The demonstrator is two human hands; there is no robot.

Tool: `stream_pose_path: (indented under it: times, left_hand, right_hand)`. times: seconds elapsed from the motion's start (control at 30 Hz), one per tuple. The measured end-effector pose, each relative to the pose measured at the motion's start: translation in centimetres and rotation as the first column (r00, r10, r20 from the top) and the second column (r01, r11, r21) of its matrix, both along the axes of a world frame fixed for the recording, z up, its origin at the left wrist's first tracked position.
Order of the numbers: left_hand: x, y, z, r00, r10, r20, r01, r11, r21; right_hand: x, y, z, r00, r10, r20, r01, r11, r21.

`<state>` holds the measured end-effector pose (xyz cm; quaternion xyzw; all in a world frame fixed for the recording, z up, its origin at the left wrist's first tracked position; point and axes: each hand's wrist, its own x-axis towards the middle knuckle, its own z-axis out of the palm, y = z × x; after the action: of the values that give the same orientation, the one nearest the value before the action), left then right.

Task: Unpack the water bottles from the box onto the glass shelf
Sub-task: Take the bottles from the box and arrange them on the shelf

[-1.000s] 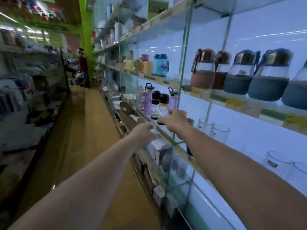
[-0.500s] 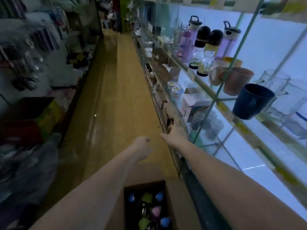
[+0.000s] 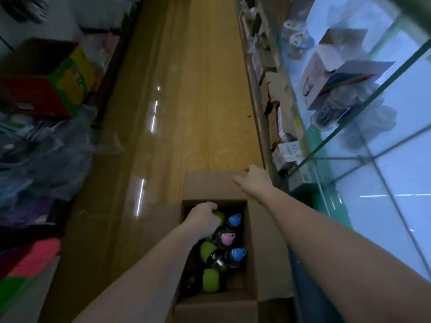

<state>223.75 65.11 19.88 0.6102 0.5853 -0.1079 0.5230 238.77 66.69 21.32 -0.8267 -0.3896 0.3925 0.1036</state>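
My left hand (image 3: 205, 217) grips a green-capped bottle (image 3: 219, 217) down in the box (image 3: 265, 248), right hand (image 3: 255, 180) hangs loosely curled and holds nothing over the flap; several bottles remain inside, so unpacking onto the glass shelf (image 3: 382, 145) looks unfinished.

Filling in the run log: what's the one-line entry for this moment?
left hand: grips green-capped bottle in box | right hand: above far flap, holding nothing
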Motion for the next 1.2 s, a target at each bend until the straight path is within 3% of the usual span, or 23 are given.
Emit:
stream_pose_path:
  times: [0.37,0.73,1.0,1.2]
  left_hand:
    - [-0.4,-3.8,-16.5,0.997,0.076,-0.034,-0.082,0.958,-0.274]
    - [-1.7,-6.1,-29.5,0.993,0.088,-0.084,-0.11,0.942,-0.316]
    - [-1.2,-6.8,-36.2,0.993,0.009,-0.114,-0.047,0.94,-0.339]
    - [-1.6,-6.9,-40.0,0.993,0.037,-0.111,-0.075,0.932,-0.356]
  right_hand:
    - [-0.7,-2.1,-19.1,0.994,0.014,-0.105,-0.037,0.976,-0.213]
    - [-2.6,-6.5,-36.1,0.991,-0.023,-0.129,-0.029,0.922,-0.387]
    - [-3.0,-9.7,-44.5,0.998,0.064,-0.015,-0.063,0.854,-0.517]
    - [-3.4,-10.8,-48.8,0.975,0.168,0.149,-0.08,0.881,-0.467]
